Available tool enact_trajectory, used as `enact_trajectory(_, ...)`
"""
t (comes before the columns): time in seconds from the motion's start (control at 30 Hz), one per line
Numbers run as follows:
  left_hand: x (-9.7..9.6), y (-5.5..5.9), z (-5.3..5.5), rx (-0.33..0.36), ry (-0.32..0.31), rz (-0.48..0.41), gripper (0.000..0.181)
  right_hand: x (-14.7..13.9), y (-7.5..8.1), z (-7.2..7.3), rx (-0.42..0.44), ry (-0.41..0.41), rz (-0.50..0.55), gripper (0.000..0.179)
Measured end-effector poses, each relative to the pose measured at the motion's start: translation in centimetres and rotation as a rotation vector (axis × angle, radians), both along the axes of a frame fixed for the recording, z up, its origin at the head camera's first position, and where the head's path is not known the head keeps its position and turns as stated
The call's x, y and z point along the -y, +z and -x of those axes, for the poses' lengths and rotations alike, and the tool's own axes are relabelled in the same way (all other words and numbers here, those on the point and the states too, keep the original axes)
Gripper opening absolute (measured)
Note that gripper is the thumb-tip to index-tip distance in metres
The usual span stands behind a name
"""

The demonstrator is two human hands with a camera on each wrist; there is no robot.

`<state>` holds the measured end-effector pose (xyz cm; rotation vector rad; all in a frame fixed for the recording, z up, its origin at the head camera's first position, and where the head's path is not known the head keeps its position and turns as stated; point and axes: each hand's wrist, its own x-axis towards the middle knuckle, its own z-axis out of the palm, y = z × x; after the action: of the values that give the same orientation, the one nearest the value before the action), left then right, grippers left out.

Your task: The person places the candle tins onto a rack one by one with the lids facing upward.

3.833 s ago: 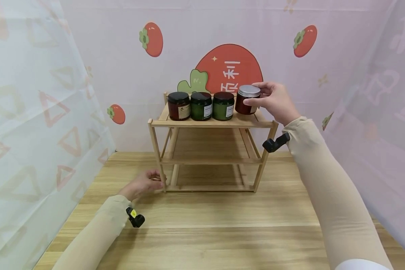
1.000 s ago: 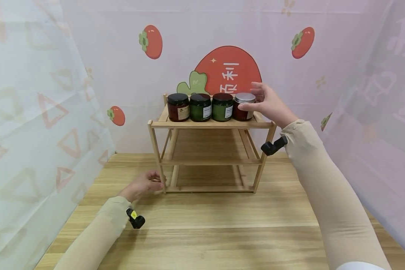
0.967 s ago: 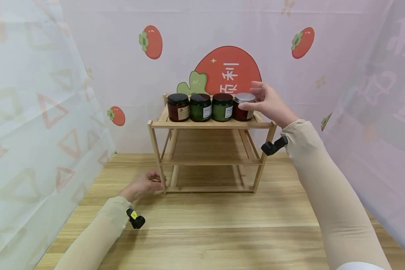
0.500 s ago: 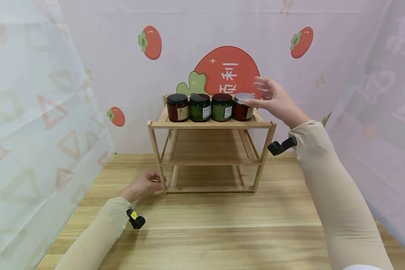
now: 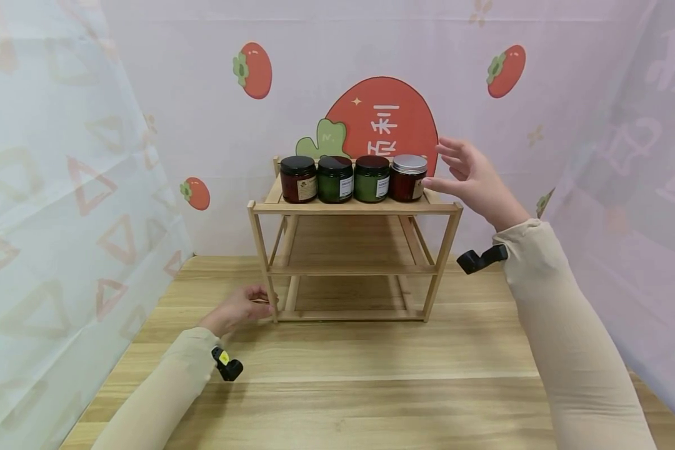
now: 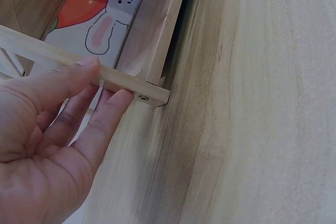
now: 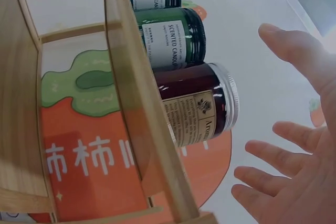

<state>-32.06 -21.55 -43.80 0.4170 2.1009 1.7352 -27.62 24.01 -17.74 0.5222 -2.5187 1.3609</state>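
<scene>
A wooden rack [image 5: 353,270] with open tiers stands on the table. My left hand [image 5: 239,310] pinches its front left leg low down; in the left wrist view the thumb and fingers [image 6: 107,121] lie on opposite sides of the wooden bar. Scented candle jars line the top tier. At the right end is a brown candle jar [image 5: 403,186] with a silver lid; left of it come two green candle jars [image 5: 335,185] and a brown candle jar [image 5: 298,187] with a black lid. My right hand [image 5: 478,181], fingers spread, is just right of the silver-lidded jar and apart from it.
The wood-grain table [image 5: 365,381] extends in front of the rack. Printed cloth [image 5: 202,112] hangs behind and at both sides. Each sleeve carries a black wrist camera [image 5: 482,257].
My right hand held the silver-lidded candle jar, set it down against the neighbouring green one, let go and moved off to the right. My left hand stayed at the rack's leg.
</scene>
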Motion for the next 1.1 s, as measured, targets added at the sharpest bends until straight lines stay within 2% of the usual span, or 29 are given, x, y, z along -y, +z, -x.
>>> enact_trajectory(0.27, 0.0, -0.1, 0.1, -0.004, -0.003, -0.016, 0.03, -1.0, -1.8, 0.0, -0.051, -0.02, 0.004, 0.082)
enact_trajectory(0.5, 0.0, 0.0, 0.1, -0.008, -0.004, 0.001, 0.029, -2.1, -3.3, -0.3, -0.066, -0.024, 0.035, 0.08)
enact_trajectory(0.63, -0.1, 0.1, 0.0, -0.009, -0.003, 0.004, 0.031, -2.7, -4.2, -0.6, -0.077, -0.036, 0.02, 0.079)
enact_trajectory(0.87, -0.1, 0.2, -0.1, -0.006, 0.007, 0.006, 0.032, -3.3, -5.7, -0.9, -0.078, -0.045, 0.03, 0.078)
enact_trajectory(1.1, -0.1, 0.1, -0.1, 0.01, 0.009, -0.002, 0.032, -4.0, -7.0, -0.9, -0.035, -0.066, 0.043, 0.08)
